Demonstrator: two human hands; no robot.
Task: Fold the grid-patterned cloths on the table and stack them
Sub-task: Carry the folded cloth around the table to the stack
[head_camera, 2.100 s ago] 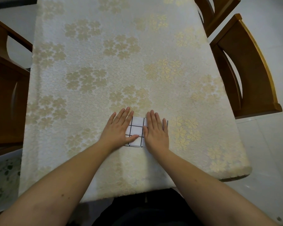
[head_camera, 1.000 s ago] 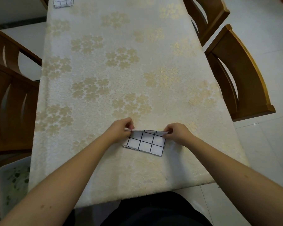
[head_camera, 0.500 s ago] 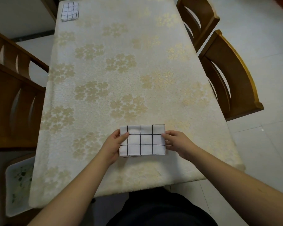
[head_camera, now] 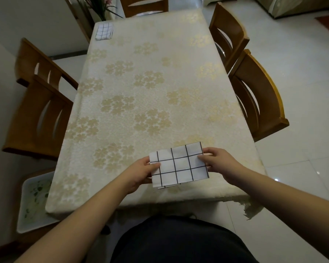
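A: Hands first. The left hand (head_camera: pixel 141 172) is seen pinching the left short edge of the folded cloth (head_camera: pixel 179 164), thumb on top, other fingers tucked under. The right hand (head_camera: pixel 219 162) is clamped on the right short edge the same way. Nothing else is held.

B: Is the cloth lifted or lying down?

A: It cannot be told for sure. It is held flat and slightly tilted, right side further away, over the near end of the table (head_camera: pixel 122 88). A loose lower layer is seen poking out at the bottom edge, so the fold is not perfectly aligned.

B: Other task items?

A: A second grid cloth (head_camera: pixel 104 31) is noted at the far left corner of the table, well apart from the hands and apparently already folded. That is judged to be the stack spot.

B: Surroundings?

A: Wooden chairs (head_camera: pixel 254 92) are placed on both sides, and a white tray (head_camera: pixel 34 202) sits on the floor at the left.

B: Risks?

A: Layers could be let slip if only the top ply is pinched during the carry, and the fold would open. The long reach to the far corner is a concern: the cloth could be dropped short or set down skewed, so the stack would be left uneven. The protruding layer could be dragged on the tablecloth and pulled out further.
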